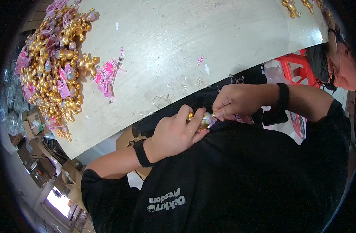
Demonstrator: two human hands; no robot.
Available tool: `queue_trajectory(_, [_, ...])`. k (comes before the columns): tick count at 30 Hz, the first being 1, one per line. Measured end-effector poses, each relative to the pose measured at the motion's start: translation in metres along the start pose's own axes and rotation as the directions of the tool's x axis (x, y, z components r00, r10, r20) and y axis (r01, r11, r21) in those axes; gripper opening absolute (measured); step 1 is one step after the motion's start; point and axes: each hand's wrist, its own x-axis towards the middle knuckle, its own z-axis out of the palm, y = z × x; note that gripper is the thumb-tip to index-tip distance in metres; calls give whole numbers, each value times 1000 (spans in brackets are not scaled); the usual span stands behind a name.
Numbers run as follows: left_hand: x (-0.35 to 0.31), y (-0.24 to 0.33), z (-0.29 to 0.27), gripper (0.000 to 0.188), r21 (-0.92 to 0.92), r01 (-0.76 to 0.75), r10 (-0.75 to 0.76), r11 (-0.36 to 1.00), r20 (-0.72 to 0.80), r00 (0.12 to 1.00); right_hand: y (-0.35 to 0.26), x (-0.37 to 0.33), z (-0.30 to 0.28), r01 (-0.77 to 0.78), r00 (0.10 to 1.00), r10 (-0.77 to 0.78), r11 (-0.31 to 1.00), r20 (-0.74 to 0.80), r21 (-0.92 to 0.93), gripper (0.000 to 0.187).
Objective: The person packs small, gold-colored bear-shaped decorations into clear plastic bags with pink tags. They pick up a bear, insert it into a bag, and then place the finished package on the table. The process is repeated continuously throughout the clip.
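Close to my chest, just off the table's near edge, my left hand [176, 134] is closed around a shiny gold figurine [206, 122] with an iridescent, silvery part. Its gold end pokes out between my fingers; the rest is partly covered by them. My right hand [238, 101] pinches at the figurine's right end, with thumb and fingertips pressed together. Below that hand hangs a pink tag [244, 119], which seems to belong to the figurine. Whatever thin piece lies between my right fingertips is too small to make out.
A large heap of gold figurines [50, 73] with pink tags covers the left of the white table [158, 42]. Beside it lies a small pile of pink tags [106, 77]. More gold figurines [291, 8] lie far right, near another person's arm [333, 46]. A red stool [296, 66] stands right.
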Motion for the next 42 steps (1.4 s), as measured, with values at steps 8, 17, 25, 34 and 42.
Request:
queue_trajectory(8, [0,5,-5,57,168,-92,95,982,-12,995,-1,0,1,107,994,-107,994,5,-17,30])
queue_trajectory(17, [14,1,-17,52,253,-121,139,960,-54,989,-30,-15,-6,62,993,-74,991,-95,-115,25])
queue_trajectory(25, [42,-4,-48,55,37,115,-104,993,-234,967,-62,-37,-18,101,772,-455,776,-443,-622,22])
queue_trajectory(34, [38,-13,-60,60,-143,68,-100,987,-230,968,-63,-37,-15,208,686,-588,723,-428,-659,16])
queue_trajectory(42, [36,-16,-50,59,-305,46,-138,951,-285,949,-60,-34,-19,267,713,-577,749,-399,-607,19])
